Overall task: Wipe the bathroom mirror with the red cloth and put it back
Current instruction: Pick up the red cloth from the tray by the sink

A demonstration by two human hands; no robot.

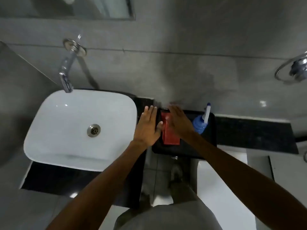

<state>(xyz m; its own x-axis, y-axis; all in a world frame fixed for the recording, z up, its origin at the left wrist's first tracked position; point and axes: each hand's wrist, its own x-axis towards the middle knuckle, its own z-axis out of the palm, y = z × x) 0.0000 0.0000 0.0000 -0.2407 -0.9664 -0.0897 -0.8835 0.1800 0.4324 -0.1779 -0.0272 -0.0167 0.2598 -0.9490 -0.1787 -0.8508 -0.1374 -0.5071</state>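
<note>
White basin (66, 130) sits at the left end of the dark countertop (249, 130), with the chrome wall tap (65, 75) over its back rim and the drain (93, 130) near centre. Mirror (99, 7): only the lower edge shows, top left on the wall. Left hand (148, 127) is flat, fingers extended and spread, gripping nothing, hovering over the counter strip between the basin's right rim and the black tray (207, 146); thumb reaches toward the red cloth (171, 136). Cloth lies folded on the left part of the tray, long side running front to back. Right hand (180, 121) is also open, palm down, over the cloth's back right part; contact can't be told, image blurred there. Blue bottle with white nozzle (201, 123) stands at the tray's back right corner. Chrome ring holder (292, 70) on the wall, far right.
</note>
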